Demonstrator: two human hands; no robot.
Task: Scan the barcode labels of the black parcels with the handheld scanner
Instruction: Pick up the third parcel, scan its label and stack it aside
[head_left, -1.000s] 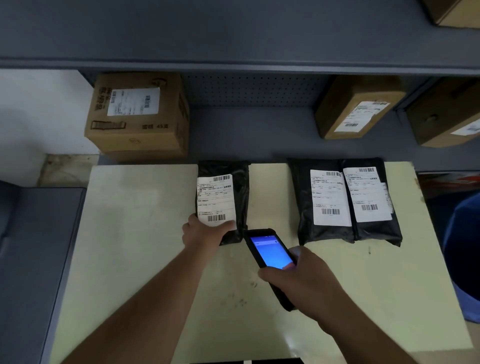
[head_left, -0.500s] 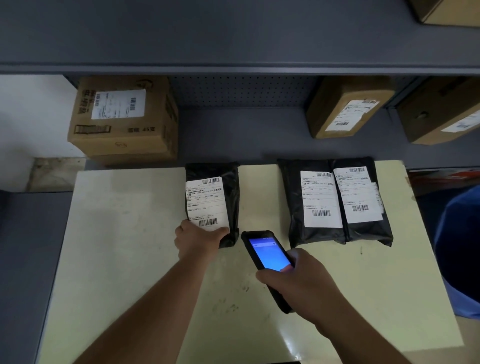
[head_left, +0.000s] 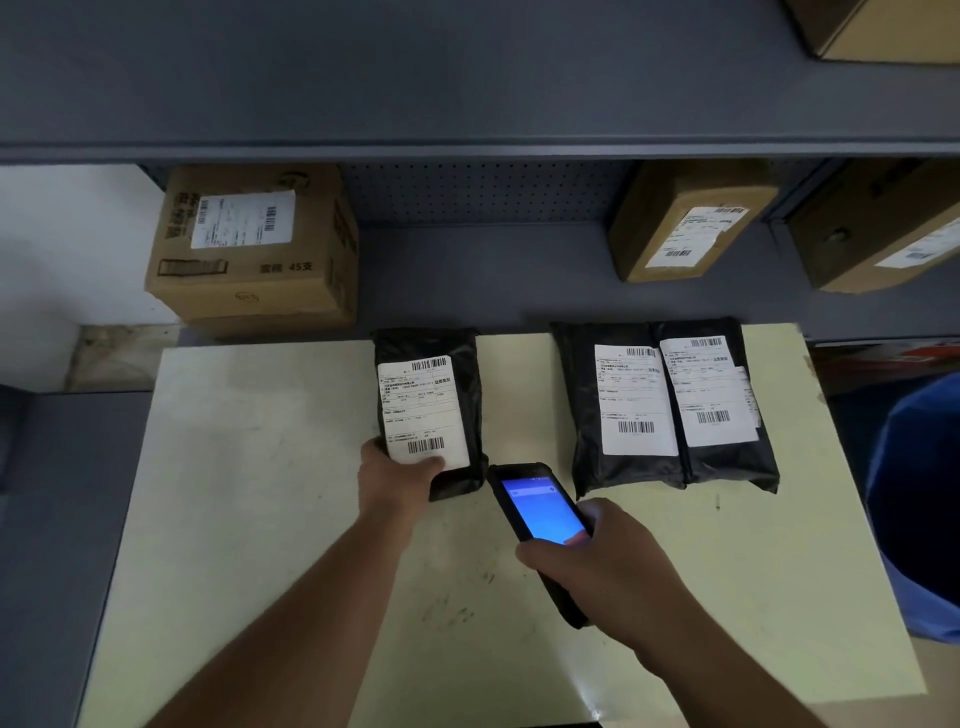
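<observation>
Three black parcels with white barcode labels lie on a pale yellow table (head_left: 249, 467). My left hand (head_left: 392, 475) grips the near-left corner of the left parcel (head_left: 467, 384), thumb on its label below the lower barcode. My right hand (head_left: 602, 566) holds the handheld scanner (head_left: 540, 506), a black device with a lit blue screen, its top end just right of that parcel's near edge. Two more parcels sit side by side to the right: the middle parcel (head_left: 587, 405) and the right parcel (head_left: 748, 462), its edge overlapping the middle one.
Behind the table a grey shelf holds a large cardboard box (head_left: 249, 291) at the left and two smaller labelled boxes (head_left: 685, 223) (head_left: 878, 234) at the right. Another box (head_left: 883, 31) sits on the upper shelf. A blue bin (head_left: 919, 509) stands at the table's right.
The view has shifted slightly. My left hand keeps its hold on the left parcel, and the scanner stays beside the parcel's near edge, little changed.
</observation>
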